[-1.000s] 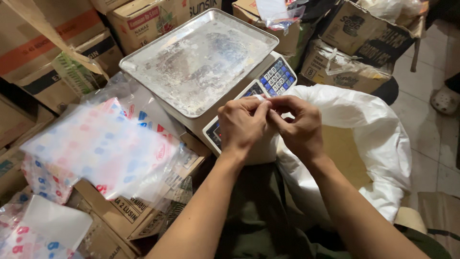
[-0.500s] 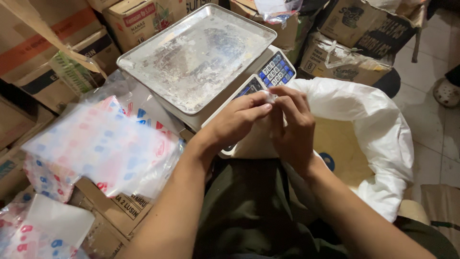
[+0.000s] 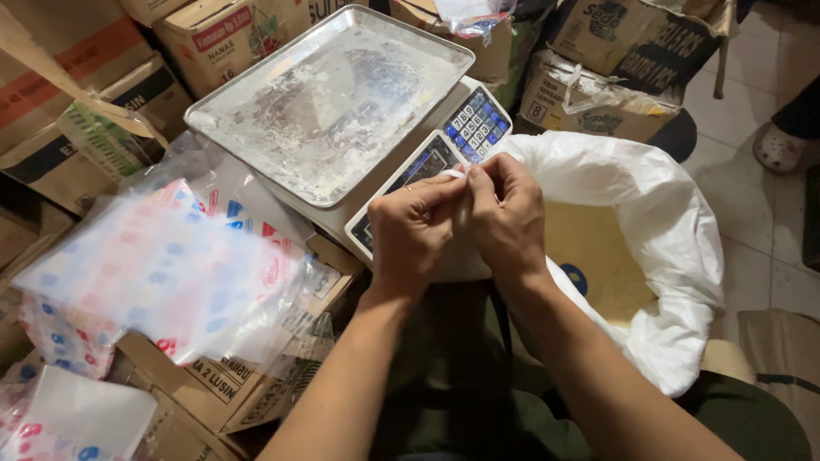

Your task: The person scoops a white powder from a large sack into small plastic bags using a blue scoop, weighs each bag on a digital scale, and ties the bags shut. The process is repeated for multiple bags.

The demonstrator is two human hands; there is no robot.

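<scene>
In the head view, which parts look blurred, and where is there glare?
Head view: the printed plastic bags at left look soft and blurred; the metal scale tray shows dull glare; both hands, left hand and right hand, are fairly sharp.

I see a scale (image 3: 401, 145) with a metal tray just past my hands. Printed plastic bags (image 3: 162, 273) lie left of them. Cardboard boxes (image 3: 623, 68) stand farther off.

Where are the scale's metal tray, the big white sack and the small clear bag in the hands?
metal tray (image 3: 329, 102), head view, bare middle of pan.
white sack (image 3: 632, 196), head view, rolled rim.
small clear bag (image 3: 459, 173), head view, top edge between fingers.
</scene>
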